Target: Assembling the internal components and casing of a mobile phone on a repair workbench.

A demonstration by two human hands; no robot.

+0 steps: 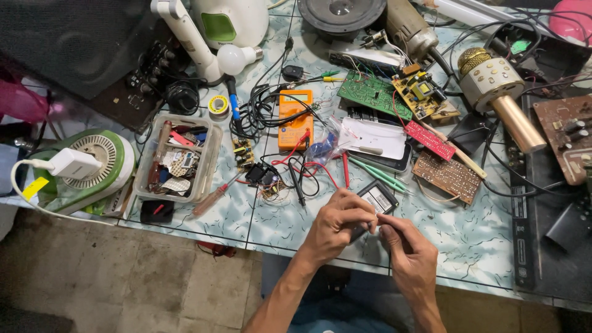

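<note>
Here the person's left hand (336, 225) and right hand (410, 250) meet low in the middle of the frame, just above the near edge of the table (475, 246). Fingertips of both pinch together on something very small between them; what it is cannot be told, as the fingers hide it. Both grips are narrow and closed on that piece. Directly behind the knuckles lies a small black device with a pale label (377, 198), partly covered by the left hand, perhaps the source of the held part.

The hands work close to the body, over the one fairly bare patch of patterned tabletop, likely because clutter fills the rest. Red and black probe leads (302, 172) trail from an orange multimeter (295, 118) at centre, within easy reach. A clear plastic tray of odds and ends (179, 157) sits to the left, a red-handled screwdriver (213, 198) just beside it. Green and brown circuit boards (373, 92) spread across the upper right, with a gold microphone (499, 92) further right.

Open room: a strip of table to the right of the hands, lower right of centre. To the left, the leads and a small wired part (262, 179) lie near. The table edge runs just beneath the wrists; anything dropped could fall to the floor (123, 277).
</note>
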